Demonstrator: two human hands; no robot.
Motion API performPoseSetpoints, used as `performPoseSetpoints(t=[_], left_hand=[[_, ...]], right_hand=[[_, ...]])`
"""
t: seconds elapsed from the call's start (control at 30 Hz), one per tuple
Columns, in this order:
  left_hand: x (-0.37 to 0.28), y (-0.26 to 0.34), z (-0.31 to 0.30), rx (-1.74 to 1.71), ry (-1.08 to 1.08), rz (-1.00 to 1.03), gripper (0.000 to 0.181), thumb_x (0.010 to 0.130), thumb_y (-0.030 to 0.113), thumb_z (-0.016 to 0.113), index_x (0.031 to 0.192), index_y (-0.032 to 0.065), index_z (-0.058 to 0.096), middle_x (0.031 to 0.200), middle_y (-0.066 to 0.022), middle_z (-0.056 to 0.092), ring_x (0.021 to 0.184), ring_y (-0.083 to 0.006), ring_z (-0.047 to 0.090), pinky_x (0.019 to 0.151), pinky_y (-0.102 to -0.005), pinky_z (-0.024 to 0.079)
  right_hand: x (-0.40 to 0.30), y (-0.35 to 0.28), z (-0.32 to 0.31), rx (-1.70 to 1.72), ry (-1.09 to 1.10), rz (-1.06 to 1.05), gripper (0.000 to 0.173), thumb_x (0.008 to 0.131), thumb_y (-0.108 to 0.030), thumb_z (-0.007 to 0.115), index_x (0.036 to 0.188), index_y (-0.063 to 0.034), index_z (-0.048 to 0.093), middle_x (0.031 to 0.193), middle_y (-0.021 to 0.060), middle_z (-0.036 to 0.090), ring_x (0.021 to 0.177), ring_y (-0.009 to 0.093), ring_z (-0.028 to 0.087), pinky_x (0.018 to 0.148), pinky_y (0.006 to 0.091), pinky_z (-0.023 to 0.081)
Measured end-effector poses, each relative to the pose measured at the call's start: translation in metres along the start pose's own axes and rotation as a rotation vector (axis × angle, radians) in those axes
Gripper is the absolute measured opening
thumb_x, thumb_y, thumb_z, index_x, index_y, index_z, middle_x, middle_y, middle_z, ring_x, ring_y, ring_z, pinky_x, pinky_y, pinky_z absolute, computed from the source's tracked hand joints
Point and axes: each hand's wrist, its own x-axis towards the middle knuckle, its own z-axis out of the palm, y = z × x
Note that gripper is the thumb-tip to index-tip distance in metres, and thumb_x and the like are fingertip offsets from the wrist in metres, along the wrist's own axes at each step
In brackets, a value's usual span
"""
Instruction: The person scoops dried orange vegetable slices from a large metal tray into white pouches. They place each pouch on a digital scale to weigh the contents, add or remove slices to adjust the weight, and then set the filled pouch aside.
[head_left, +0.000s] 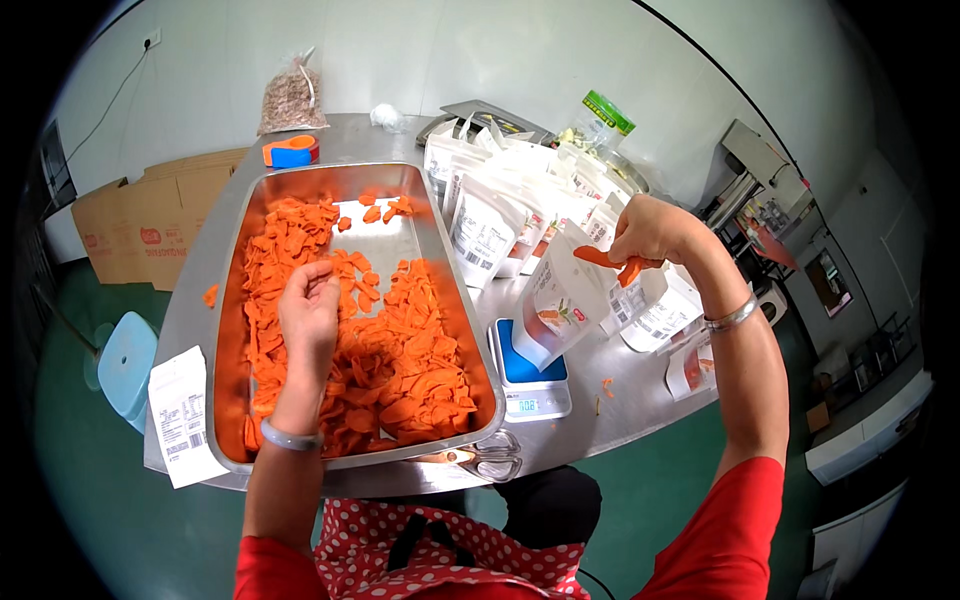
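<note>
My right hand (651, 231) pinches a few orange slices (630, 270), which look like dried carrot, above the mouth of a white stand-up pouch (551, 304). That pouch stands, tilted, on the blue plate of a small digital scale (529, 405). Over a deep steel tray (491, 420) my left hand (311, 300) hovers with curled fingers; whether it holds a slice is hard to tell. Heaps of orange slices (420, 337) lie in the tray, with bare metal showing at its far part. Many white pouches (484, 225) stand close together behind the scale.
Scissors (491, 455) lie at the near table edge, flat pouches (180, 416) at the left. Behind the tray are a tape dispenser (292, 152), a bag of brown bits (292, 97) and a larger scale (499, 120). A blue stool (129, 367) and cardboard boxes (157, 217) stand left of the table.
</note>
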Motion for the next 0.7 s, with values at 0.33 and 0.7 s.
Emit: performPoseSetpoints(t=[0.33,0.7], left_hand=[[0.001,-0.001,0.001,0.029,0.020,0.000,0.021,0.088,0.004,0.060,0.108,-0.0036,0.059,0.093,-0.0014,0.058,0.080,-0.0059,0.052,0.073,-0.0192,0.044],[0.000,-0.003,0.000,0.087,-0.016,0.013,0.019,0.089,0.004,0.060,0.107,-0.0038,0.061,0.096,-0.0036,0.061,0.085,-0.0088,0.056,0.078,-0.0214,0.047]], right_hand=[[0.015,0.000,0.011,-0.017,-0.008,-0.062,0.020,0.067,-0.016,0.072,0.061,0.0015,0.064,0.051,0.0029,0.053,0.044,0.011,0.047,0.041,0.0281,0.036],[-0.013,0.076,0.024,0.837,-0.024,-0.138,0.019,0.082,-0.017,0.076,0.082,-0.0001,0.068,0.066,-0.0010,0.060,0.051,0.005,0.050,0.043,0.0190,0.038]])
